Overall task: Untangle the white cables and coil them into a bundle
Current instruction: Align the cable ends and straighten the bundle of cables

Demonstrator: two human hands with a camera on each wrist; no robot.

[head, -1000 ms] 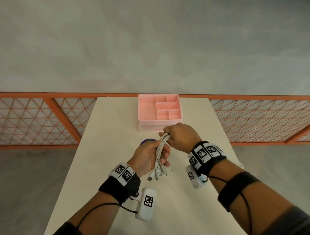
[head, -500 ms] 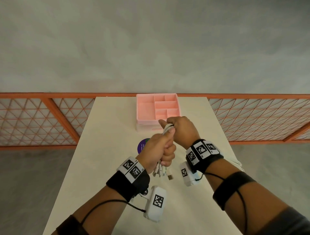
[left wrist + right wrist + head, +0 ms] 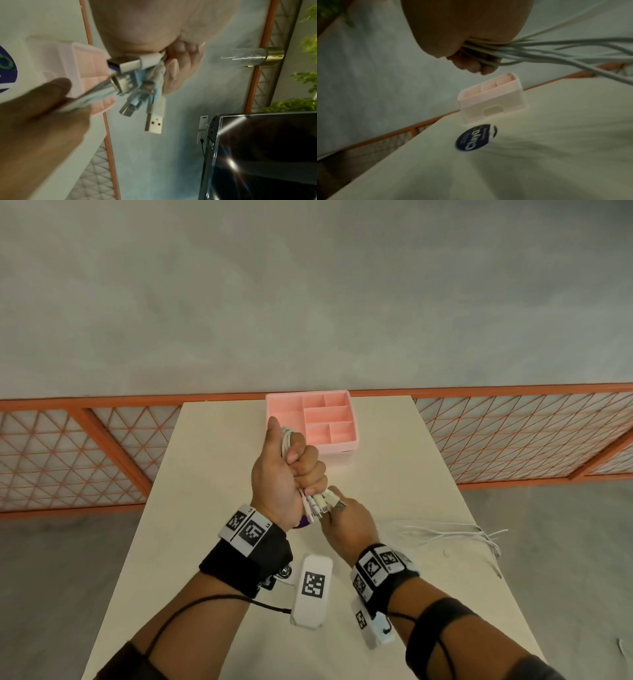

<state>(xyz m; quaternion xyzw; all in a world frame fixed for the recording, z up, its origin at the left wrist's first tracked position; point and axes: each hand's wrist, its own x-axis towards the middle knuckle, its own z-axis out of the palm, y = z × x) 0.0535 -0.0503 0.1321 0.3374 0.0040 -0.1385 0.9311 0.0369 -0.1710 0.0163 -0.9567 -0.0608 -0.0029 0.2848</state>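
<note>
My left hand (image 3: pixel 291 470) is a raised fist, thumb up, gripping the folded white cables (image 3: pixel 286 440) above the table. Their USB plugs (image 3: pixel 323 503) stick out below the fist and show close up in the left wrist view as plugs (image 3: pixel 153 124) under the curled fingers (image 3: pixel 176 67). My right hand (image 3: pixel 349 525) is just below the plugs, its fingers curled round several cable strands (image 3: pixel 556 48). These strands (image 3: pixel 445 532) trail right across the table to its edge.
A pink compartment tray (image 3: pixel 337 445) stands at the table's far end, just behind my left fist. A round purple disc (image 3: pixel 476 137) lies on the cream table (image 3: pixel 212 474) under my hands. An orange mesh railing runs behind the table.
My left fist has risen and moved toward the tray with the bundle. My right hand has dropped from the bundle's top to below the plugs, and loose strands now show at the right.
</note>
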